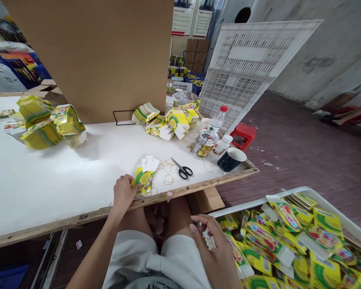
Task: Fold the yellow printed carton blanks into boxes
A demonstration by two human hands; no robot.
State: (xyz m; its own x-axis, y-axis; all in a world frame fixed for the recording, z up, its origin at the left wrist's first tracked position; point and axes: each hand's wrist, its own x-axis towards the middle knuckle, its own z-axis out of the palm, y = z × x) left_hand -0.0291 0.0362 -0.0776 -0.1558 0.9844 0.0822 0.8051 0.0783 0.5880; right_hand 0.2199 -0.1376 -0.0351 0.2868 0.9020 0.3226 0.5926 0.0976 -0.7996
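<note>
At the front edge of the white table, my left hand (124, 192) is closed on the near end of a flat yellow-and-green carton (144, 176). The carton's white flaps stick out at its far end. My right hand (214, 247) hovers over my lap beside the filled bin, its fingers curled round a small whitish patterned piece (209, 237), mostly hidden, whose kind I cannot make out. Thin rubber bands (169, 179) lie just right of the carton, and black-handled scissors (183, 170) rest beyond them.
A pale bin (308, 192) of yellow cartons stands at the lower right. On the table are carton stacks (42, 122), more cartons (177, 120), a clear jar (205, 143), bottles (223, 144) and a dark mug (231, 159). A cardboard sheet (108, 60) stands behind.
</note>
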